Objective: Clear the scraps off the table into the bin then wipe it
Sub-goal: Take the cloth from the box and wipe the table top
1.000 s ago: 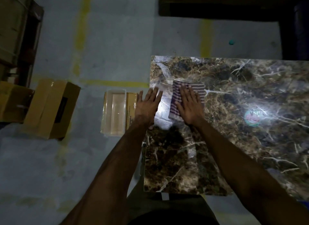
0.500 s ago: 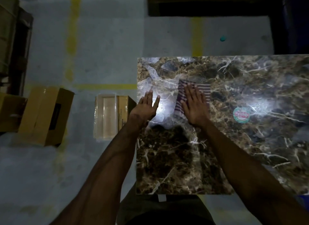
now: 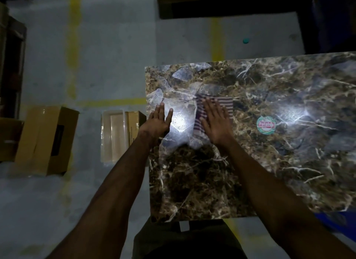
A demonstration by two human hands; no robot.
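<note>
On the marble table (image 3: 269, 162), a round "Patel's" sticker (image 3: 266, 124); right hand (image 3: 215, 124) flat on striped cloth (image 3: 225, 104), left hand (image 3: 159, 122) open

Brown white-veined marble table (image 3: 269, 162), purple-and-white striped cloth (image 3: 225, 104), yellow floor lines (image 3: 74, 46)

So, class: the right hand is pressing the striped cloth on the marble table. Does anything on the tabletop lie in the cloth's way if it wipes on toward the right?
Only a flat round sticker lies on the table to the right of the striped cloth under the right hand; nothing raised shows there. The left hand is at the left edge, out of that path.
</note>
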